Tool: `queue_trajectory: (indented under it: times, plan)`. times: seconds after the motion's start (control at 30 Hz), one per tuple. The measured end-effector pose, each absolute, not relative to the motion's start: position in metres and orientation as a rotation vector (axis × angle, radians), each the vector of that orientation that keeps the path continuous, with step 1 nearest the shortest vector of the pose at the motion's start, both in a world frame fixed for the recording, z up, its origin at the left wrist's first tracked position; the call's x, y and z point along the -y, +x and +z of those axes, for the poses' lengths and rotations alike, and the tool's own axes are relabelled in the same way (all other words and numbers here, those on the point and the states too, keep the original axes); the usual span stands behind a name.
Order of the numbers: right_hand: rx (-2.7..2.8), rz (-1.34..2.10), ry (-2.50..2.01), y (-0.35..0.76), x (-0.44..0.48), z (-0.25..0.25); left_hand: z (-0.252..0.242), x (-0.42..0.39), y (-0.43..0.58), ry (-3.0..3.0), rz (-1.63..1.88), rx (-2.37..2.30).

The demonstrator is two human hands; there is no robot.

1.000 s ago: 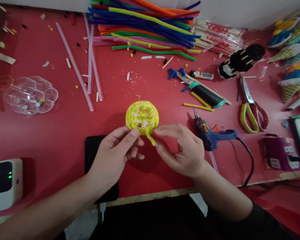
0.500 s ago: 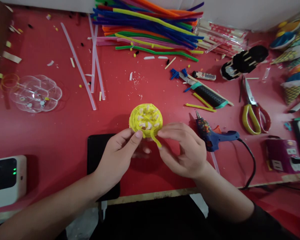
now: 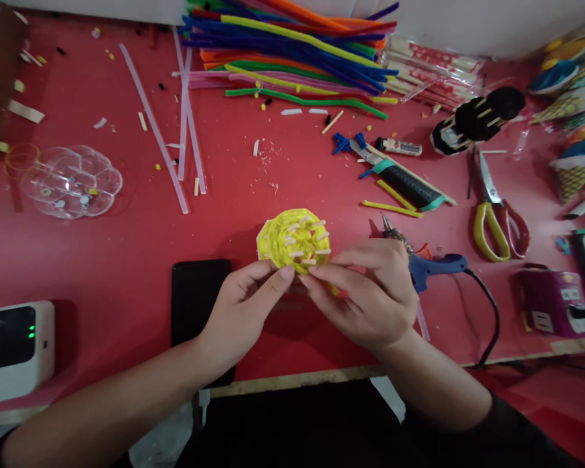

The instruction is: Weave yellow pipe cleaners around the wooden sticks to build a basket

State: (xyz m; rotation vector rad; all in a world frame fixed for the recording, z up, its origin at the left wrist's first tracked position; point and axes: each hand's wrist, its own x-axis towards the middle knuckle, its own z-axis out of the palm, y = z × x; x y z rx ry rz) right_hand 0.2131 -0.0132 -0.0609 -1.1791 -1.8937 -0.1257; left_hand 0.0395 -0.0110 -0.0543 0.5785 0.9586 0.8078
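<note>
Between my hands is a small round woven basket (image 3: 279, 239) of yellow pipe cleaner, with several pale wooden stick ends standing up in a ring. It is tilted, its stick ends leaning to the right. My left hand (image 3: 246, 305) grips its lower left rim, thumb on top and the other fingers partly hidden beneath. At the lower right rim, my right hand (image 3: 373, 292) pinches the yellow pipe cleaner (image 3: 332, 288) whose loose end shows under the fingers. A black phone (image 3: 195, 296) lies on the table behind my left hand.
A blue glue gun (image 3: 436, 263), scissors (image 3: 492, 218) and a utility knife (image 3: 404, 182) lie to the right. Coloured pipe cleaners (image 3: 292, 49) are heaped at the back. Glue sticks (image 3: 153, 127) and a clear compartment box (image 3: 73, 182) are left; a white device (image 3: 17, 351) sits nearer.
The yellow basket has shifted slightly right and tilted, so its stick ends now point rightward. My right hand has closed in on the rim and the loose pipe cleaner end is mostly covered.
</note>
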Motion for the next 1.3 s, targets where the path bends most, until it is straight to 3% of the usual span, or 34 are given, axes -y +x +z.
queue_trajectory:
  times: [0.77,1.3]
  plan:
    - [1.908,-0.261,-1.164,0.2116,0.0167,-0.0635,-0.0562,0.0133,0.0410,0.601,0.884,-1.012]
    - [1.802,-0.032,-1.119,0.2088,0.0115,-0.0620,-0.0547,0.0115,0.0412,0.586,0.913,-1.117]
